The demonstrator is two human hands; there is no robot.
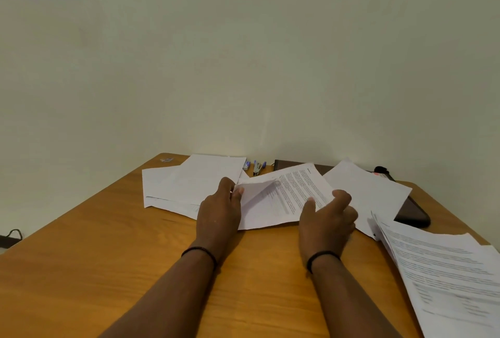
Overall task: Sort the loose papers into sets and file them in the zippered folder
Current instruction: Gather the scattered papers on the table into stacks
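Loose white papers lie spread across the wooden table (113, 243). My left hand (220, 207) pinches the left edge of a printed sheet (286, 197) in the middle and curls that corner up. My right hand (328, 218) hovers over the same sheet's right edge with its fingers loosely curled and its thumb near the paper; I cannot tell if it grips. A blank-side pile (194, 183) lies to the left, another sheet (368, 191) to the right. A thick printed stack (449, 278) fans out at the near right. The dark zippered folder (414, 216) lies partly under the right papers.
A stapler (257, 167) and a small staple box (245, 166) sit at the table's back edge by the wall. A dark book or case (286, 164) lies behind the middle sheet. A black object (382, 171) rests at the far right. A cable (12, 236) lies on the floor at left.
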